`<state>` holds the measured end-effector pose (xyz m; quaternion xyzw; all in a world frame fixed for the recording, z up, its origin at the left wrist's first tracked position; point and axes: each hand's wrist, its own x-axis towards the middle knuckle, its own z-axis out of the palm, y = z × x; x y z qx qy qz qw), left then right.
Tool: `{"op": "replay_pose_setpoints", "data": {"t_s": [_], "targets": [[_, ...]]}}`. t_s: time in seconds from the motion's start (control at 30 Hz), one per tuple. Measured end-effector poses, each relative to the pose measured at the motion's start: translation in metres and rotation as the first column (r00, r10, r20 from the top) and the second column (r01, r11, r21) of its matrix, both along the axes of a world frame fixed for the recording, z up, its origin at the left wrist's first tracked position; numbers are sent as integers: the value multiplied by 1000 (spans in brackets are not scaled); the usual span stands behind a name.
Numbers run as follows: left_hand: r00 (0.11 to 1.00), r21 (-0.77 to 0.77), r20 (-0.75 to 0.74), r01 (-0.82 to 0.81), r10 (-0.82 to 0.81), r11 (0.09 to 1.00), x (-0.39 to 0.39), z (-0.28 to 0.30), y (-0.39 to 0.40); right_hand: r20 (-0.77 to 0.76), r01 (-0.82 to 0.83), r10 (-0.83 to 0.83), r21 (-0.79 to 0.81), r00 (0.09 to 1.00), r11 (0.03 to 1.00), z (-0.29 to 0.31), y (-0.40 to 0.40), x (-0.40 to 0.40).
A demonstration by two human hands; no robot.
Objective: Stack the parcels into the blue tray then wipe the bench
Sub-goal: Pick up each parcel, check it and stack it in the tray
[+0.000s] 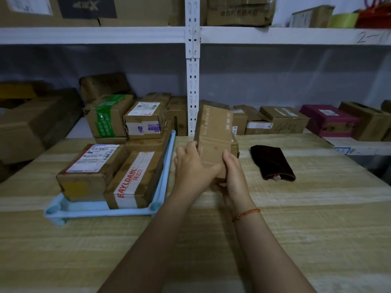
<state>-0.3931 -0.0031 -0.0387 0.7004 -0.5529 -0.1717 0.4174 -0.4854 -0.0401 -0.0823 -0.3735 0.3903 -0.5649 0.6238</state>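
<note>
My left hand [191, 166] and my right hand [233, 174] are both clamped on one cardboard parcel [213, 136] printed CENSTO, and I hold it tilted above the wooden bench [296, 218]. The left fingers wrap the parcel's near left edge, thumb across its lower face; the right fingers curl under its lower right corner, thumb lying up along the face. A red string bracelet [246, 214] sits on my right wrist.

Just left of my left fingers runs the right rim of the blue tray [167, 166], which lies on the bench. In the tray nearest my fingers lies a BAYLDAHL parcel [133, 178] with white tape and red lettering; touching its left side is a parcel with a white shipping label [91, 166]. Farther back in the tray a second layer stands: a green-taped parcel [108, 117] and, just beside it, a parcel with a label on top [146, 120], both resting on lower boxes.

To the right of my right fingers, apart from the parcel, a dark brown cloth [273, 162] lies flat on the bench.

Beyond my fingertips a white slotted shelf post [192, 81] rises, with more cardboard boxes on the shelf behind and a magenta box [328, 120] far right.
</note>
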Motion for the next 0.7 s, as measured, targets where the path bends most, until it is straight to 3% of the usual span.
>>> {"op": "replay_pose_setpoints", "data": {"t_s": [0.13,0.27,0.47,0.7], "targets": [[949,-106,-315,-65,29,992,7,3,-2,111,-57,45,112,993,992,-3,-1,-4],[855,-45,-508,-146,103,988,15,3,-8,358,-180,111,164,927,970,-1,1,-6],[846,-43,-526,-126,85,991,14,1,-6,601,-360,179,195,779,912,-2,5,-9],[854,-105,-520,-86,19,991,12,3,-6,644,-376,150,229,750,898,0,10,-10]]}}
